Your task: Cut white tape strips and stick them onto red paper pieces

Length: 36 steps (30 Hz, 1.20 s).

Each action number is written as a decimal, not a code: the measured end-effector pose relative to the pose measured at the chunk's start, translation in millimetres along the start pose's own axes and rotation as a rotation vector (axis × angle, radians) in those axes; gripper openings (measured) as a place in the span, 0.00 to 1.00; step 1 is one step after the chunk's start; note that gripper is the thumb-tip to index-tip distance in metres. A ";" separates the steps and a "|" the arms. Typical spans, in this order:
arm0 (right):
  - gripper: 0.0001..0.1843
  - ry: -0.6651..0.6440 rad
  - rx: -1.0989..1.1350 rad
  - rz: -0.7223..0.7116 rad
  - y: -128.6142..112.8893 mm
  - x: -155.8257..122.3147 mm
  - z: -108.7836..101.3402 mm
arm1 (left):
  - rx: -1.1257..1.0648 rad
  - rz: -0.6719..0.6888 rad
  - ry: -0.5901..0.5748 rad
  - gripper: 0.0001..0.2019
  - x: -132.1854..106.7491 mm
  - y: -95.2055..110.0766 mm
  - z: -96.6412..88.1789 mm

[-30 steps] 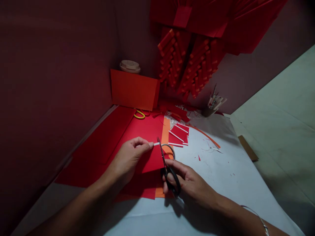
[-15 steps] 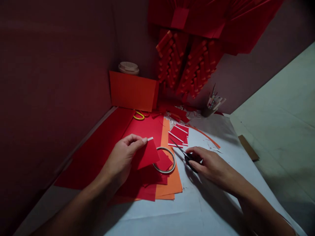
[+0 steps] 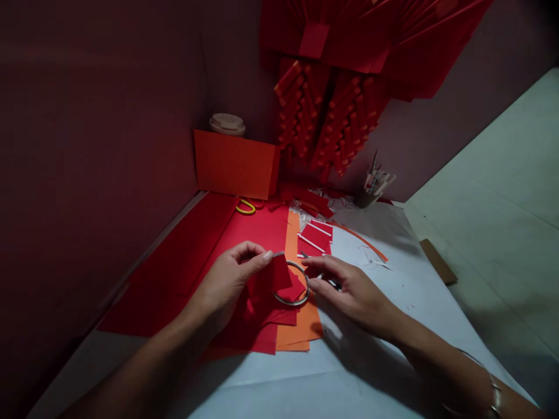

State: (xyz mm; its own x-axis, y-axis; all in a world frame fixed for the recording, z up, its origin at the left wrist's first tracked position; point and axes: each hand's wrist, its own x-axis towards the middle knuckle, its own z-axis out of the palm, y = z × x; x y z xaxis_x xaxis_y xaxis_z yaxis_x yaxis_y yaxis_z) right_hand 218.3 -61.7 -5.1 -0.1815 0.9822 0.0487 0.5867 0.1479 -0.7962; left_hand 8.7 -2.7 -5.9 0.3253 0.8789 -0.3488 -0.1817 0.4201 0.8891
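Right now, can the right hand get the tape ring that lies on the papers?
Probably yes: the right hand is at the right side of the tape ring, whose front rim is uncovered; the scissors in that hand may hinder grasping.

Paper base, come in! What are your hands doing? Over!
Left hand: pinching small red paper, pale strip on its edge. Right hand: holding scissors, partly hidden. Ring-shaped roll on papers between hands.

A grey ring (image 3: 288, 302) blocks low passage between the hands (image 3: 229, 276) (image 3: 351, 291); in front, the white table (image 3: 301, 390) leaves room.
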 end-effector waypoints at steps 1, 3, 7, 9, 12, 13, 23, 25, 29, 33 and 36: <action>0.18 -0.023 0.101 0.039 -1.8 3.0 6.4 | 0.006 0.005 -0.017 0.13 0.0 -0.9 -0.3; 0.19 -0.085 0.292 0.113 -2.0 9.2 18.5 | 0.010 0.009 -0.046 0.13 -0.2 -1.6 -1.1; 0.10 -0.073 0.441 0.137 1.3 20.6 26.1 | 0.099 0.030 -0.061 0.11 -2.1 0.5 -2.1; 0.08 -0.024 0.349 0.093 0.2 24.6 21.3 | 0.168 0.071 -0.081 0.10 -3.3 1.0 -1.8; 0.08 -0.049 0.153 -0.034 -5.0 27.7 12.3 | 0.314 0.100 -0.130 0.10 -4.9 0.2 -1.1; 0.09 -0.079 0.124 -0.064 -6.6 28.1 10.2 | 0.368 0.104 -0.140 0.10 -5.3 0.3 -1.2; 0.07 -0.073 -0.220 -0.166 8.4 21.7 27.9 | 0.251 0.352 0.249 0.10 0.3 16.6 -15.0; 0.08 -0.096 -0.292 -0.185 10.7 20.8 39.1 | 0.204 0.333 0.249 0.11 1.9 15.4 -15.7; 0.01 -0.084 -0.332 -0.188 12.1 20.6 50.2 | 0.174 0.219 0.148 0.17 2.2 11.4 -16.7; 0.04 0.032 -0.284 -0.136 12.1 21.5 38.8 | 0.146 0.172 0.133 0.13 2.7 11.7 -18.2; 0.04 0.180 -0.196 -0.121 9.7 22.4 26.4 | 0.082 0.095 0.093 0.11 2.7 13.7 -17.3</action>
State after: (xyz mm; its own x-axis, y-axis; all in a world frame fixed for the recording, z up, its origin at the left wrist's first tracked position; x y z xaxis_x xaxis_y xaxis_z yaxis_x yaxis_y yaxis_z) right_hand 199.1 -41.4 -27.7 -0.1268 0.9582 0.2564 0.7140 0.2676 -0.6470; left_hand -9.0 9.3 0.2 0.2223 0.9325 -0.2845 -0.1297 0.3175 0.9394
